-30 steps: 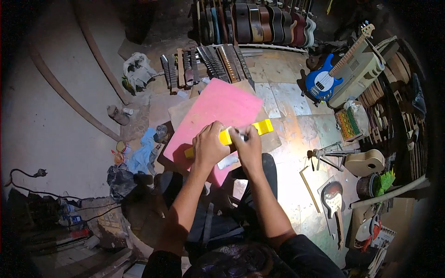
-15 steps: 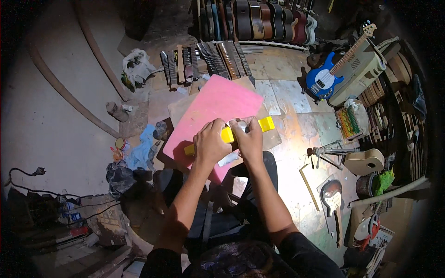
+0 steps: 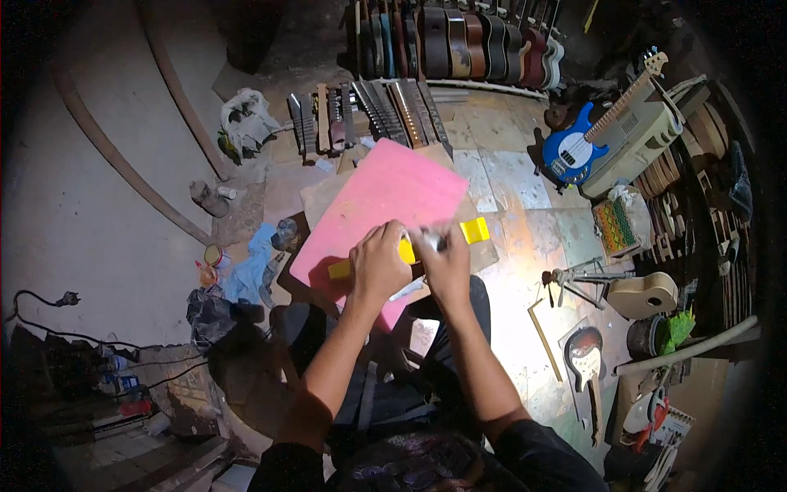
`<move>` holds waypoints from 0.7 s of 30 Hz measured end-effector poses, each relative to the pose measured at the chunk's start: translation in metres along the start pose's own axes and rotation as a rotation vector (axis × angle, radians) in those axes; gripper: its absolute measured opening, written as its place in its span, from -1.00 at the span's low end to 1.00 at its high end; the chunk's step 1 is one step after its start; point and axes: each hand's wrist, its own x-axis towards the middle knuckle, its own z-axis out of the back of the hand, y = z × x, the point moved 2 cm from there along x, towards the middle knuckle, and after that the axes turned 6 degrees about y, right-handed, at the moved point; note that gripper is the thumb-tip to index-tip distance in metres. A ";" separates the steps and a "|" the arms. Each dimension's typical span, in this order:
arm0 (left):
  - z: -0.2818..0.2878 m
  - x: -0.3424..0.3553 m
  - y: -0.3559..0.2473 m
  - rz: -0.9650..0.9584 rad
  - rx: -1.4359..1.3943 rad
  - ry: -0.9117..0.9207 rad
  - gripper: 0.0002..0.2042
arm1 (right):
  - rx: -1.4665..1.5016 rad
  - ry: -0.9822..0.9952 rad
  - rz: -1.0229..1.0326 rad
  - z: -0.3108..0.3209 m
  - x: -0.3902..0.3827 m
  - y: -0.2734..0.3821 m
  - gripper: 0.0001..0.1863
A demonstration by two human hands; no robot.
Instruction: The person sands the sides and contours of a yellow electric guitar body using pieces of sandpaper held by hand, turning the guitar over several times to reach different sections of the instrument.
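Both hands have closed together over the yellow ruler (image 3: 474,230), lying diagonally across the pink sheet (image 3: 385,201): left hand (image 3: 379,266) pressing flat, right hand (image 3: 445,264) pinching something blurred.

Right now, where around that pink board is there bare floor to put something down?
Bare floor lies right of the pink board, between the yellow strip under both hands and the blue guitar. A wide pale patch opens at far left. It is crowded above, at the row of guitar necks, by the blue cloth and cans, and among parts at right.
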 end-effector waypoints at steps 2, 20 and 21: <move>0.002 -0.002 0.004 -0.004 -0.033 0.029 -0.67 | -0.064 0.040 -0.048 -0.001 0.005 0.000 -0.77; 0.003 0.000 0.011 0.083 -0.040 0.069 -0.81 | -0.222 0.001 0.206 -0.006 -0.014 0.011 -0.76; 0.001 -0.003 0.012 0.081 -0.034 0.050 -0.81 | -0.185 -0.017 0.277 -0.007 -0.021 0.002 -0.77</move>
